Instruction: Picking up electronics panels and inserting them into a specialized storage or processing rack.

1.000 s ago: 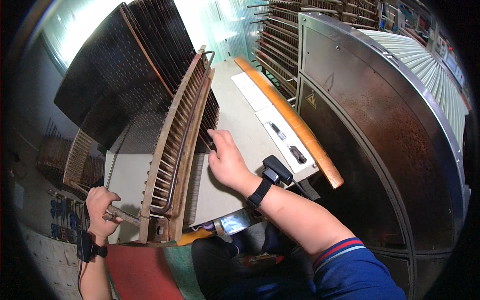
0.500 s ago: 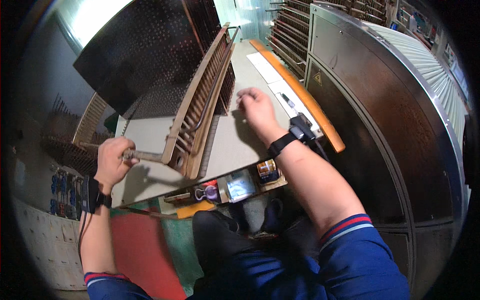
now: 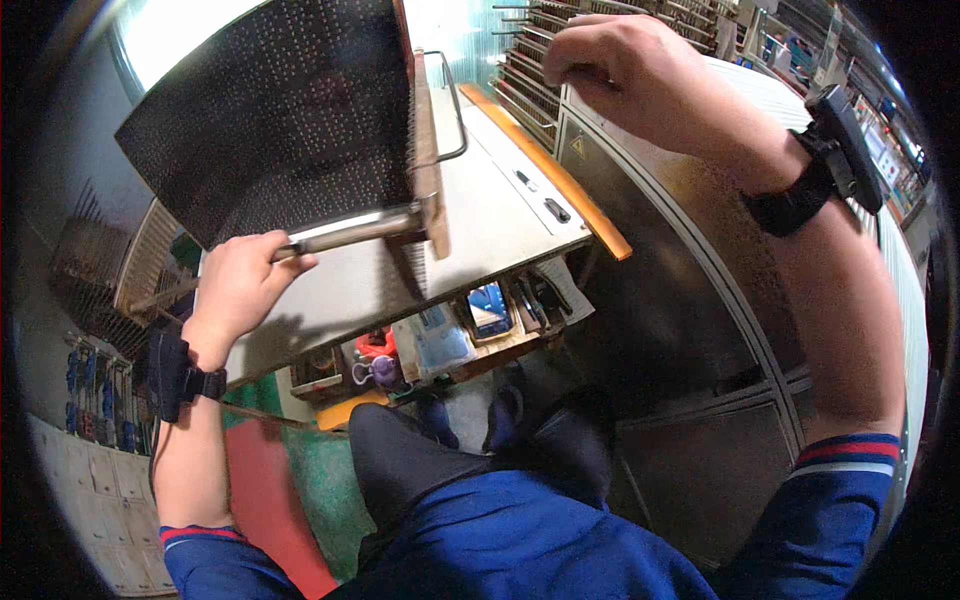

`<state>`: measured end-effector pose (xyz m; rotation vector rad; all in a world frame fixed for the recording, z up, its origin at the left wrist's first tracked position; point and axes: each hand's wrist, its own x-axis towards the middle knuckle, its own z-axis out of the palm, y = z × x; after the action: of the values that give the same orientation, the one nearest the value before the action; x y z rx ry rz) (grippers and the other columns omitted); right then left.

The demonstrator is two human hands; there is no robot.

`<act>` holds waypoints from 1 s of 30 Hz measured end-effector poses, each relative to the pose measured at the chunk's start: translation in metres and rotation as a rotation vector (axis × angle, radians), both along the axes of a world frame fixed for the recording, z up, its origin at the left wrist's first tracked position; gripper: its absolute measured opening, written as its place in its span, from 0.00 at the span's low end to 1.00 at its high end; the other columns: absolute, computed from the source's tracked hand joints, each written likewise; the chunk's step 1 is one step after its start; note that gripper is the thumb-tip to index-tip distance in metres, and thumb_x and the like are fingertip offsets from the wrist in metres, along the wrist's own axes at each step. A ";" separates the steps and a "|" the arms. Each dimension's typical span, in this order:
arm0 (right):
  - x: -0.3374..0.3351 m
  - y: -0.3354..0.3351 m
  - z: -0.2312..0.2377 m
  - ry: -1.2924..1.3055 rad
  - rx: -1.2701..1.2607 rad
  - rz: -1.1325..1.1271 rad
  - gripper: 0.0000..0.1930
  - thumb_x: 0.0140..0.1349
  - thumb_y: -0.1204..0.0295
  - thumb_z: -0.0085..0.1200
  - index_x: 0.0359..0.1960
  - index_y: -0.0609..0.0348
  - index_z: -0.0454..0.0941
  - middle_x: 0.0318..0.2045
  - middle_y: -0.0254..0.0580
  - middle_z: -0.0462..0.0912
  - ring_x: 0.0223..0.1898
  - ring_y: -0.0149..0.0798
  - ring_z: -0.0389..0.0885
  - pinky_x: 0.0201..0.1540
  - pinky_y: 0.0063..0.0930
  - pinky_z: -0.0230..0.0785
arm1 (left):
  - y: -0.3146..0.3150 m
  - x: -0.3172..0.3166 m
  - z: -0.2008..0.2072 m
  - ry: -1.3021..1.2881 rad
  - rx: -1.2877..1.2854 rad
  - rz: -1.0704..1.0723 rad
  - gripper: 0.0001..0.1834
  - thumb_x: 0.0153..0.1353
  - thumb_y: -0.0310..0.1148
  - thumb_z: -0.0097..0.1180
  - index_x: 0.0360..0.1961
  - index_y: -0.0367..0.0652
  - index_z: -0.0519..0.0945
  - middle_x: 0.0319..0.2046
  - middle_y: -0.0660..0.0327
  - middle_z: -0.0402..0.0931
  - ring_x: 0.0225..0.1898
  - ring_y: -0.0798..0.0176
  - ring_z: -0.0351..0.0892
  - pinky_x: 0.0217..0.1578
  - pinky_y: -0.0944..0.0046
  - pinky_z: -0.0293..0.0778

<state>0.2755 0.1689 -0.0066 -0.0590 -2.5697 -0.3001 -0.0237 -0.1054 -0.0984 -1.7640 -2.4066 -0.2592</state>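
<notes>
My left hand [image 3: 238,285] is wrapped round the metal end bar [image 3: 350,234] of a slotted metal rack. Dark panels [image 3: 290,110] covered with rows of pale dots stand beside the rack's slotted side [image 3: 430,160], above the white tabletop [image 3: 480,200]. A bent wire handle [image 3: 458,110] juts from the rack's far right side. My right hand [image 3: 635,75] is raised at the upper right, in front of a metal cabinet, with loosely curled fingers and a gap at the thumb. Nothing shows in it.
An orange strip [image 3: 550,170] edges the table's right side, near a black marker [image 3: 525,180]. Under the tabletop, a shelf holds a purple clip [image 3: 378,372] and a blue-and-white box [image 3: 488,308]. The dark metal cabinet [image 3: 660,250] stands close on the right. Further racks [image 3: 525,65] stand behind.
My right hand has moved up and right, from over the table to the cabinet. The rack has turned and its near end has risen, with my left hand still on the bar. My view has shifted.
</notes>
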 end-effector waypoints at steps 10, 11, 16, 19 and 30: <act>-0.048 -0.075 -0.061 0.131 -0.204 0.031 0.16 0.68 0.59 0.55 0.35 0.62 0.79 0.37 0.56 0.82 0.45 0.58 0.82 0.48 0.49 0.75 | 0.041 0.069 -0.011 -0.061 0.164 -0.134 0.22 0.67 0.53 0.54 0.54 0.53 0.81 0.41 0.49 0.85 0.46 0.44 0.84 0.45 0.45 0.79; -0.058 -0.083 -0.073 0.055 -0.322 0.003 0.18 0.69 0.58 0.53 0.35 0.63 0.80 0.38 0.56 0.81 0.45 0.58 0.81 0.49 0.50 0.74 | 0.037 0.065 -0.007 -0.059 0.172 -0.121 0.22 0.67 0.53 0.54 0.54 0.53 0.81 0.41 0.49 0.85 0.46 0.44 0.84 0.45 0.45 0.79; -0.076 -0.094 -0.100 0.114 -0.456 -0.048 0.16 0.72 0.61 0.51 0.37 0.63 0.80 0.34 0.53 0.78 0.42 0.57 0.79 0.46 0.50 0.72 | 0.033 0.055 -0.002 -0.124 0.095 -0.162 0.24 0.69 0.54 0.52 0.55 0.51 0.82 0.47 0.51 0.84 0.49 0.44 0.83 0.49 0.48 0.79; -0.077 -0.089 -0.100 0.174 -0.379 -0.023 0.13 0.70 0.64 0.52 0.35 0.62 0.80 0.34 0.51 0.78 0.41 0.56 0.79 0.44 0.49 0.72 | 0.035 0.055 -0.002 -0.168 0.098 -0.139 0.23 0.69 0.54 0.51 0.54 0.52 0.83 0.45 0.51 0.85 0.47 0.43 0.84 0.48 0.48 0.79; -0.088 -0.111 -0.053 -0.296 0.147 -0.008 0.08 0.62 0.73 0.55 0.40 0.58 0.83 0.35 0.47 0.84 0.40 0.48 0.86 0.42 0.40 0.79 | 0.032 0.061 -0.002 -0.148 0.046 -0.109 0.19 0.71 0.53 0.48 0.51 0.56 0.82 0.41 0.49 0.85 0.45 0.42 0.84 0.45 0.45 0.79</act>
<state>0.1878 0.0575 -0.0592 0.0323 -2.8305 -0.5357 0.0370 -0.0733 -0.1008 -1.9217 -2.3818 -0.4699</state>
